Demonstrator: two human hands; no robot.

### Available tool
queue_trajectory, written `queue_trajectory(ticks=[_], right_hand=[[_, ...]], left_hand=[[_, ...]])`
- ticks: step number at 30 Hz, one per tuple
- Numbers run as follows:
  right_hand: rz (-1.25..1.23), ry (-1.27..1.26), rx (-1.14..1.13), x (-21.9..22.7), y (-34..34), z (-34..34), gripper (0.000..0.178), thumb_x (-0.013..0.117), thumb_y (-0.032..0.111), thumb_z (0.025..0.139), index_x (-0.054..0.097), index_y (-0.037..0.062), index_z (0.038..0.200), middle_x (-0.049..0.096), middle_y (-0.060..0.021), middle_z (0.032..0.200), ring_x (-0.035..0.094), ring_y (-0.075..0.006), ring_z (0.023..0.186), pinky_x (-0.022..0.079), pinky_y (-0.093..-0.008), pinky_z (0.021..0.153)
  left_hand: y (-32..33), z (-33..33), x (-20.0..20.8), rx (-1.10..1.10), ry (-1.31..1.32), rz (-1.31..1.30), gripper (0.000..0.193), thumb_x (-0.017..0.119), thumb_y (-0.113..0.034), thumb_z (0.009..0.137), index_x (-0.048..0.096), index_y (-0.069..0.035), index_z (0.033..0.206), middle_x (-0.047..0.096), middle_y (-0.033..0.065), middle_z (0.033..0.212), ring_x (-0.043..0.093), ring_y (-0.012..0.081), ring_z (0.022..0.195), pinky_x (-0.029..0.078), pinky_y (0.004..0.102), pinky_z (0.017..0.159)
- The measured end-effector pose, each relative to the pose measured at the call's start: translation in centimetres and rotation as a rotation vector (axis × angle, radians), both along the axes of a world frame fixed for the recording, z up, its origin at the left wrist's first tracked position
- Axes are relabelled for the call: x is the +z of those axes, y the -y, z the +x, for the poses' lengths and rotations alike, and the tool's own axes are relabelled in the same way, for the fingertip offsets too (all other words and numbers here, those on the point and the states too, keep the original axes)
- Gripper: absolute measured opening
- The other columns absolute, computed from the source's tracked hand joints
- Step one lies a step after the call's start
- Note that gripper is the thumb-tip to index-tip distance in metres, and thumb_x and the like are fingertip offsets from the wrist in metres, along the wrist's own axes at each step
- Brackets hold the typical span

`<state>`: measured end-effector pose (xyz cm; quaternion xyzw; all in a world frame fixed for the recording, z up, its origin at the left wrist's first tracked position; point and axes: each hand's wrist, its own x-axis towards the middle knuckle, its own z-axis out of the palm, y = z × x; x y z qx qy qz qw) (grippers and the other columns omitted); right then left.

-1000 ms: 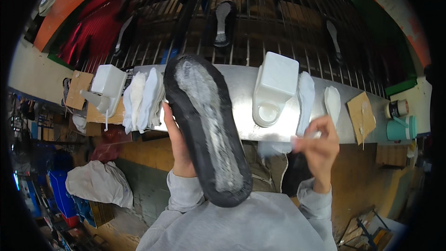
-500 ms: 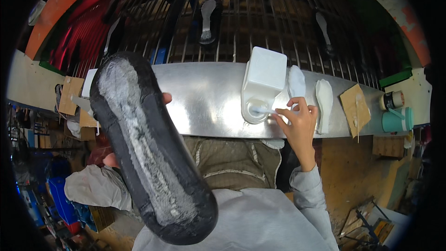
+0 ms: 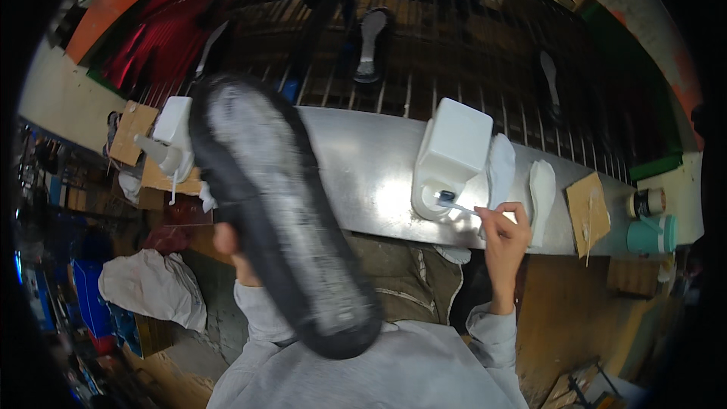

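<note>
shoe (image 3: 284, 204): left of container (image 3: 458, 136) | container: on bench (image 3: 363, 159) | brush tip (image 3: 447, 201): in cup (image 3: 422, 206)

The black shoe (image 3: 284, 216) in front of you looked smooth and mostly dull at the sides, with a rough, chalky grey strip (image 3: 282, 195) along its bottom. Your table (image 3: 360, 174) was smooth, shiny metal. The white box (image 3: 454, 140) looked like smooth, glossy plastic. Your grey top (image 3: 424, 367) was dull cloth. The brown card (image 3: 586, 212) near you looked like flat, matt, thick paper.
</note>
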<state>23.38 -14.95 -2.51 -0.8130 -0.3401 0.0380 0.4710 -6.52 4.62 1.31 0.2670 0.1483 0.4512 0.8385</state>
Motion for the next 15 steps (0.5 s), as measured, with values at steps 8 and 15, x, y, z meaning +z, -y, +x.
queue_trajectory(ticks=[8,15], right_hand=[[0.463,0.104,0.379,10.5,-2.7,-3.7,0.034,0.092,0.021,0.061,0.083,0.0121,0.093,0.047,-0.0026,0.095,0.047,-0.0132,0.079,0.037,-0.0267,0.067],[0.482,0.24,0.351,12.4,-4.8,-4.4,0.046,0.094,0.025,0.051,0.083,0.0183,0.096,0.045,-0.0013,0.093,0.046,-0.0157,0.084,0.037,-0.0277,0.07]], left_hand=[[1.9,5.0,3.2,-0.278,-0.193,0.241,0.097,0.096,-0.027,0.062,0.045,0.006,0.138,0.063,0.0153,0.126,0.063,0.0267,0.115,0.052,0.0391,0.1],[2.4,6.3,4.4,-0.513,-0.265,0.37,0.098,0.097,-0.026,0.058,0.046,0.005,0.136,0.061,0.0146,0.124,0.062,0.0255,0.112,0.051,0.0379,0.097]])
